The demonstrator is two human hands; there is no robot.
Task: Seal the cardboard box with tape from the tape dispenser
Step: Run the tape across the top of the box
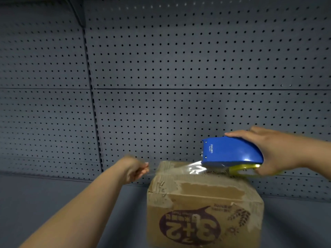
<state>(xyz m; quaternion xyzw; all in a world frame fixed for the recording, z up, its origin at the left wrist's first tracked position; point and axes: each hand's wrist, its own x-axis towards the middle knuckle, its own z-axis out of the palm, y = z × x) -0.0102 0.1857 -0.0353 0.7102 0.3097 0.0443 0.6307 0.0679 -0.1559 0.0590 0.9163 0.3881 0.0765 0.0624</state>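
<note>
The cardboard box [204, 206] is sitting on a grey shelf [44, 197] in front of a perforated back panel [179, 68], low and right of centre, its printed near face upside down and its top patched with old tape residue. The right hand [279, 154] is wrapping around the rear of the blue tape dispenser [231, 153], fingers over the top and thumb under the yellow roll, holding it just above the far right part of the box top. A clear strip of tape [193, 168] is stretching from the dispenser's mouth leftward across the top. The left hand [136, 169] is hovering off the box's far left corner with fingers curled as if pinching the tape's free end, though blur makes it impossible to tell whether it is actually gripping it. To do this step well, the left hand should be anchoring the end down over the left edge while the right is keeping the strip taut, low and aligned with the flap seam, so no wrinkles or bubbles are forming.
</note>
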